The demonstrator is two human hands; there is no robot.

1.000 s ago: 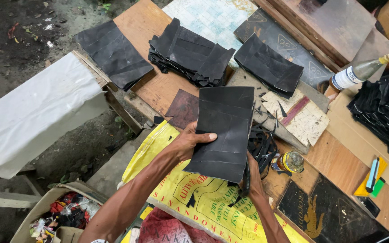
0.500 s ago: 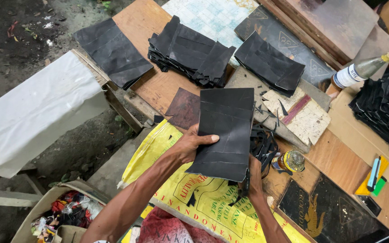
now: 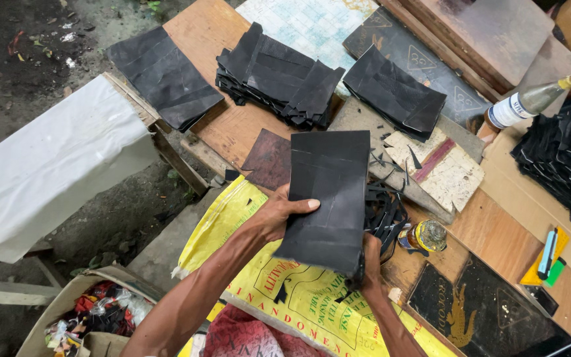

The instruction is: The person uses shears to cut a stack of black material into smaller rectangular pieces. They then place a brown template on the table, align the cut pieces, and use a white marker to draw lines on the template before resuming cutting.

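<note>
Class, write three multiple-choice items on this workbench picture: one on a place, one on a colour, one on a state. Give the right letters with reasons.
1. Where does the glass bottle lie?
A. at the bench's upper right
B. on the yellow sack
C. in the cardboard box

2. What colour is the sheet in the hands?
A. white
B. black
C. red

3. How is that sheet held?
A. flat on the bench, untouched
B. by the left hand alone
C. by both hands, above the bench

Answers:
1 A, it lies tilted beside the dark boards there.
2 B, it matches the black stacks behind.
3 C, the left hand grips its side edge and the right hand its lower corner.
</note>
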